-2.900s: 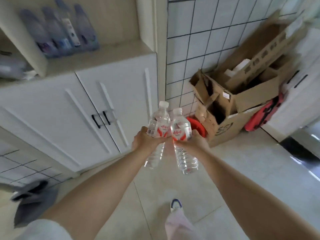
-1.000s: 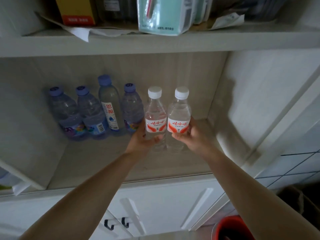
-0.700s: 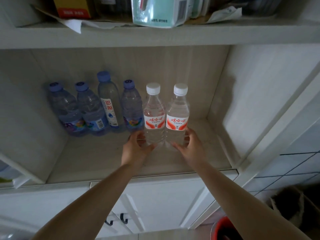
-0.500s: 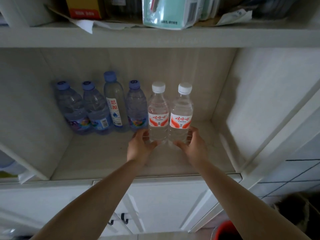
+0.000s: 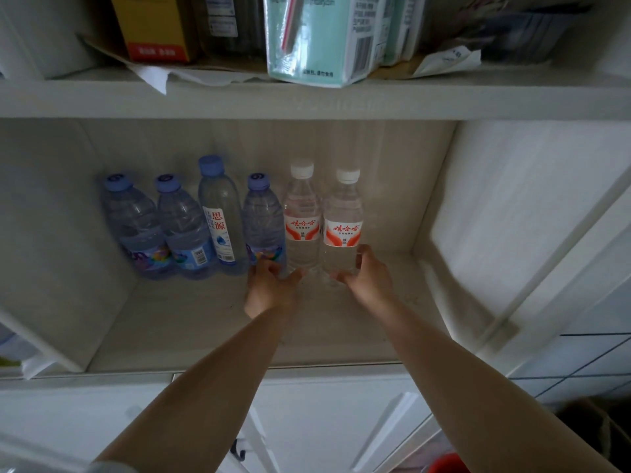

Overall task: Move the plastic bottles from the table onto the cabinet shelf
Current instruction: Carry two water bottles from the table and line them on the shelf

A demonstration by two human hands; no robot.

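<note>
Two clear plastic bottles with white caps and red labels stand upright side by side on the cabinet shelf. My left hand cups the base of the left bottle, with the thumb in front and the fingers toward the blue bottles. My right hand wraps the lower part of the right bottle. Both bottles touch each other and rest on the shelf board, near the back wall.
Several blue-capped bottles stand in a row just left of the pair, the nearest touching my left fingers. The shelf above holds a yellow box and a teal pack. The cabinet side wall is to the right, white doors below.
The two bottles came from in front of the cabinet onto the shelf, were set down, then slid back next to the blue row. My hands slipped from the labels down to the bases.
</note>
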